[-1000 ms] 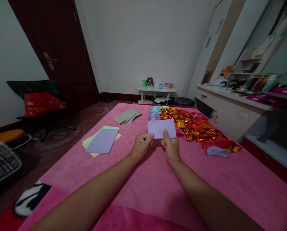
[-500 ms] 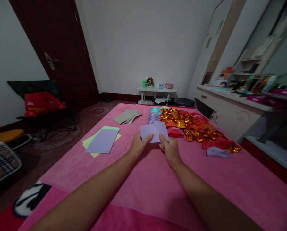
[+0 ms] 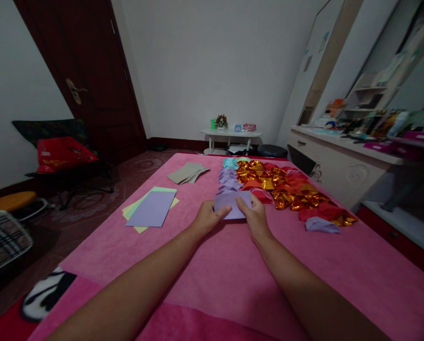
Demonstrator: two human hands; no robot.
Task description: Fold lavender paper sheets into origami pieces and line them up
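Note:
Between my two hands is a small sheet of purple paper (image 3: 230, 201), tilted above the pink cloth (image 3: 212, 274). My left hand (image 3: 209, 217) pinches its left side, thumb on top and fingers underneath. The right side is gripped by my right hand (image 3: 256, 213), its thumb pressing on the upper face. Just beyond the sheet stand folded purple paper pieces (image 3: 228, 179) in a row. Fingers under the paper are mostly hidden.
Purple, green and yellow sheets (image 3: 153, 208) lie fanned at left, with grey paper (image 3: 188, 173) behind them. Shiny gold folded pieces (image 3: 268, 182) and red ones cover the right back. A dresser (image 3: 332, 156) flanks the bed's right side; a chair (image 3: 62, 156) stands left.
The purple paper has come slightly nearer and to the right, and its tilt has changed. Both hands keep hold of it, the right thumb lying further over its face.

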